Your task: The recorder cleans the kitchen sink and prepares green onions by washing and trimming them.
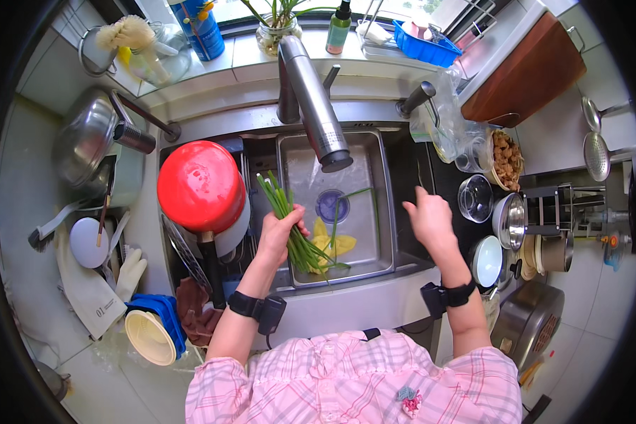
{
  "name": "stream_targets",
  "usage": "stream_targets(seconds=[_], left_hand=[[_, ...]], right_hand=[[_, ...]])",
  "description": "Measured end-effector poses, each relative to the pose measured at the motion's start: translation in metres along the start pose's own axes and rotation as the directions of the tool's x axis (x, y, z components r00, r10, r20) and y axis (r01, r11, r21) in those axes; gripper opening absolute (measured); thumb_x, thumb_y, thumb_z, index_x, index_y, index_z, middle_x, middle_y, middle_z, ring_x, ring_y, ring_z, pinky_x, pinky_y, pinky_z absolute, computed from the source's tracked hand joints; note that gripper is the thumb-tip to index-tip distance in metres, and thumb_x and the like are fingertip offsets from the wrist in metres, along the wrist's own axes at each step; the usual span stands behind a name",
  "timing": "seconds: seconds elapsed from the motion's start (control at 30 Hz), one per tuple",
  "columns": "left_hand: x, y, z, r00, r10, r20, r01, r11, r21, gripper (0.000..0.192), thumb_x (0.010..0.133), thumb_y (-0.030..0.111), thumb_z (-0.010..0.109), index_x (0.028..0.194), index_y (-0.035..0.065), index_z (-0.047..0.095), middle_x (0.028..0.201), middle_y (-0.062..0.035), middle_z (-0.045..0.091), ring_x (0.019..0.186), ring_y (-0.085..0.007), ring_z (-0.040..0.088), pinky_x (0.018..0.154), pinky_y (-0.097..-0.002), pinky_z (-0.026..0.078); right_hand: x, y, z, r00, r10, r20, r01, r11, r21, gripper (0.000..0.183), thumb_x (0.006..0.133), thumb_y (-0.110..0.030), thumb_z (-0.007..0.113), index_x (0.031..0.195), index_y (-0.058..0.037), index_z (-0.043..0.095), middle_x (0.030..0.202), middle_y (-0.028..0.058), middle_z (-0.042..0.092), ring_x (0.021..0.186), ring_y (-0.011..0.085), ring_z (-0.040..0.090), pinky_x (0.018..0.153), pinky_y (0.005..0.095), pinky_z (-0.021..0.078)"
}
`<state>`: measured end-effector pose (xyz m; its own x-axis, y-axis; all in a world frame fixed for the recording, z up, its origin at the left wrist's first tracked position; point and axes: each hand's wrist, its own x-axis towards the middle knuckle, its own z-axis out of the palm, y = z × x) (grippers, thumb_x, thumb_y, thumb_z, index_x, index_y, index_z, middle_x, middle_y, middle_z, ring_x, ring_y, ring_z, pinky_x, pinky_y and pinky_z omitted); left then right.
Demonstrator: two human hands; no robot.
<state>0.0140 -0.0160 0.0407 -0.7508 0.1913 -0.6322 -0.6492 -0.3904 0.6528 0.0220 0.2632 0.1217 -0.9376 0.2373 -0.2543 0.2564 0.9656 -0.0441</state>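
Observation:
My left hand point(281, 230) is closed around a bunch of slender green stalks point(299, 244), like chives or thin scallions, over the left side of the steel sink basin point(379, 233). Pale root ends point away from me and the green tips hang towards the near edge. One loose green stalk point(373, 212) lies bent across the basin by the drain strainer point(333, 206). Yellow peel-like pieces point(339, 245) rest on the basin floor beside the bunch. To the right of the basin, my right hand point(432, 217) hovers above the dark surface, index finger and thumb apart, with nothing visible in it.
A grey faucet point(318, 106) overhangs the basin. On the left, a red pot point(201, 185) lies upside down, its black handle point(210, 270) towards me. A glass bowl point(475, 199), a metal bowl point(509, 221) and a white bowl point(487, 261) line the right side. A wooden cutting board point(530, 69) leans behind.

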Motion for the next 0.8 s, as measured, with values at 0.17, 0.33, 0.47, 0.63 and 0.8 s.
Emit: stream_targets(seconds=[0.17, 0.33, 0.47, 0.63, 0.8], left_hand=[[0.000, 0.005, 0.007, 1.000, 0.002, 0.015, -0.002, 1.000, 0.006, 0.018, 0.083, 0.016, 0.063, 0.091, 0.0036, 0.053, 0.065, -0.0027, 0.052, 0.056, -0.0153, 0.055, 0.057, -0.0298, 0.050], [-0.007, 0.014, -0.001, 1.000, 0.012, 0.020, -0.012, 1.000, 0.010, 0.022, 0.084, 0.019, 0.063, 0.092, 0.0014, 0.053, 0.068, -0.0048, 0.056, 0.058, -0.0163, 0.058, 0.058, -0.0301, 0.051], [-0.011, 0.022, 0.003, 0.993, -0.052, 0.108, 0.053, 0.999, -0.009, 0.032, 0.087, 0.024, 0.061, 0.102, -0.0035, 0.053, 0.085, -0.0128, 0.062, 0.075, -0.0220, 0.063, 0.067, -0.0332, 0.053], [0.009, 0.012, 0.033, 0.985, 0.014, 0.172, 0.018, 0.983, -0.182, 0.044, 0.090, 0.028, 0.055, 0.116, -0.0067, 0.046, 0.106, -0.0202, 0.059, 0.095, -0.0267, 0.061, 0.082, -0.0377, 0.051], [0.013, 0.028, 0.030, 0.905, 0.201, 0.375, -0.110, 0.962, -0.251, 0.038, 0.093, 0.025, 0.051, 0.125, 0.0059, 0.044, 0.091, -0.0061, 0.057, 0.095, -0.0226, 0.058, 0.083, -0.0356, 0.048]], right_hand=[[0.041, -0.035, 0.100, 0.794, -0.603, -0.076, 0.605, 0.774, 0.187, 0.055, 0.069, -0.011, 0.067, 0.121, -0.0079, 0.048, 0.117, 0.0161, 0.052, 0.111, 0.0331, 0.048, 0.095, 0.0420, 0.0379], [0.059, -0.045, 0.131, 0.799, -0.601, 0.010, 0.601, 0.799, -0.030, 0.015, 0.078, -0.019, 0.056, 0.079, -0.0061, 0.064, 0.087, 0.0130, 0.061, 0.091, 0.0302, 0.058, 0.092, 0.0446, 0.0388], [0.054, -0.056, 0.085, 0.948, -0.308, -0.081, 0.303, 0.791, 0.531, 0.024, 0.080, -0.023, 0.060, 0.084, 0.0002, 0.061, 0.067, 0.0146, 0.063, 0.064, 0.0291, 0.062, 0.057, 0.0385, 0.0465], [0.032, -0.078, 0.049, 0.818, -0.515, 0.257, -0.045, 0.388, 0.920, 0.023, 0.083, -0.023, 0.062, 0.085, -0.0001, 0.064, 0.065, -0.0004, 0.058, 0.059, 0.0078, 0.051, 0.053, 0.0246, 0.0413], [0.025, -0.065, 0.042, 0.666, -0.634, 0.394, -0.270, 0.288, 0.919, 0.023, 0.088, -0.023, 0.057, 0.090, -0.0011, 0.065, 0.068, -0.0031, 0.054, 0.062, 0.0053, 0.047, 0.058, 0.0197, 0.0381]])
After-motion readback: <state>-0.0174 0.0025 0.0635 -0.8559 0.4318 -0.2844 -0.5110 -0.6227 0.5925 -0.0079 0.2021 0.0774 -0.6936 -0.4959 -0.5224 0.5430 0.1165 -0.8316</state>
